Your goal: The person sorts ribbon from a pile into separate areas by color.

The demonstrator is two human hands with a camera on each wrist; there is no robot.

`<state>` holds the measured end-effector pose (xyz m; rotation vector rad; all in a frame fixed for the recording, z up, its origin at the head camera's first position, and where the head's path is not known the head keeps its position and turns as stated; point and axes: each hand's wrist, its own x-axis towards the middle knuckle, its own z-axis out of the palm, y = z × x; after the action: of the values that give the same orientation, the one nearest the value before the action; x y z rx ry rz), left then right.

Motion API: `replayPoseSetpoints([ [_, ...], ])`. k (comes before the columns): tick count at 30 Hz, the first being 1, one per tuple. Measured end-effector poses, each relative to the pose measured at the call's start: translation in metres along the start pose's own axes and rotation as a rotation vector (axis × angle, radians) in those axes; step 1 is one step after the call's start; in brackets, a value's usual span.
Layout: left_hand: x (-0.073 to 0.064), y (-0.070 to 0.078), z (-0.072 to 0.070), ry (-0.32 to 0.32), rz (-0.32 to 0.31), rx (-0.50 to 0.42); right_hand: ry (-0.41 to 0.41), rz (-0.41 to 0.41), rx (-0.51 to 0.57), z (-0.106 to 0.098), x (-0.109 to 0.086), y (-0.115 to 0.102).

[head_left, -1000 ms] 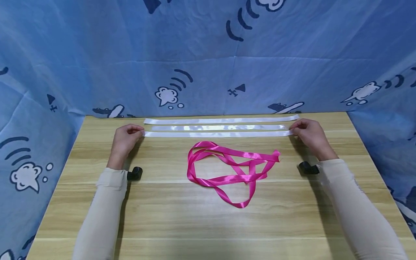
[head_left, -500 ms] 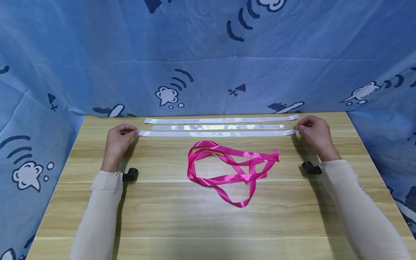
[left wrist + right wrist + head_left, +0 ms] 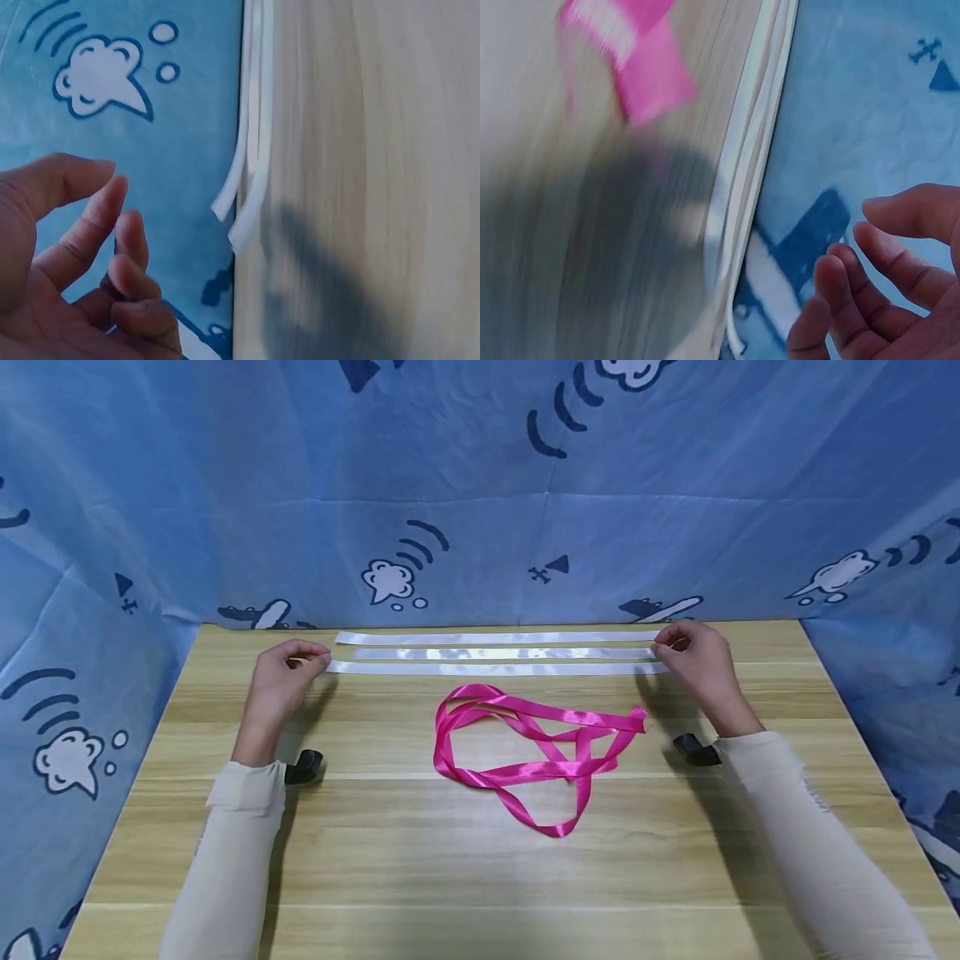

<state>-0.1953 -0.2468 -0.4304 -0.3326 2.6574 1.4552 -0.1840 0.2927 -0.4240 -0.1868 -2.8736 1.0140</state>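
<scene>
Three white satin ribbon strips lie side by side across the far part of the table: a back strip (image 3: 487, 639), a middle strip (image 3: 525, 653) and a front strip (image 3: 487, 668). By the front strip's left end is my left hand (image 3: 279, 689). In the left wrist view its thumb and index finger nearly meet, with nothing visible between them, apart from the ribbon ends (image 3: 246, 214). At the strips' right ends hovers my right hand (image 3: 701, 670), which hides part of them. Its thumb and loosely bent fingers (image 3: 922, 206) hold nothing in the right wrist view.
A loosely coiled pink satin ribbon (image 3: 540, 771) lies mid-table, nearer than the white strips. Patterned blue cloth (image 3: 480, 552) hangs behind and beside the wooden table (image 3: 420, 877). Black wrist cameras (image 3: 303, 767) sit at both sleeves.
Both hands have let go of the front white strip, which they held by its ends. Since half a second ago, the right hand has shifted left and the left hand slightly right.
</scene>
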Motion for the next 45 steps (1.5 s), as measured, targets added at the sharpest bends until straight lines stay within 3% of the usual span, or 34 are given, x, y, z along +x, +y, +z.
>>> replayPoseSetpoints([
  [4, -0.005, 0.006, 0.007, -0.042, 0.062, -0.002, -0.017, -0.070, 0.027, 0.010, -0.002, -0.015],
  [9, -0.008, 0.012, 0.027, -0.141, 0.133, 0.025, -0.073, -0.123, 0.073, 0.024, -0.003, -0.035],
  [13, -0.008, 0.019, 0.044, -0.229, 0.148, 0.046, -0.137, -0.124, 0.107, 0.036, -0.004, -0.051],
  [19, -0.008, 0.026, 0.065, -0.353, 0.144, -0.004, -0.265, -0.118, 0.139, 0.052, -0.005, -0.070],
  [22, -0.007, 0.027, 0.076, -0.398, 0.174, -0.009, -0.329, -0.130, 0.131, 0.061, -0.005, -0.079],
  [29, -0.010, 0.031, 0.101, -0.477, 0.235, 0.008, -0.453, -0.211, 0.166, 0.087, -0.008, -0.093],
  [36, -0.012, 0.039, 0.118, -0.548, 0.258, 0.012, -0.510, -0.223, 0.219, 0.107, -0.009, -0.103],
  [45, -0.015, 0.047, 0.130, -0.548, 0.315, 0.022, -0.595, -0.243, 0.248, 0.126, -0.009, -0.117],
])
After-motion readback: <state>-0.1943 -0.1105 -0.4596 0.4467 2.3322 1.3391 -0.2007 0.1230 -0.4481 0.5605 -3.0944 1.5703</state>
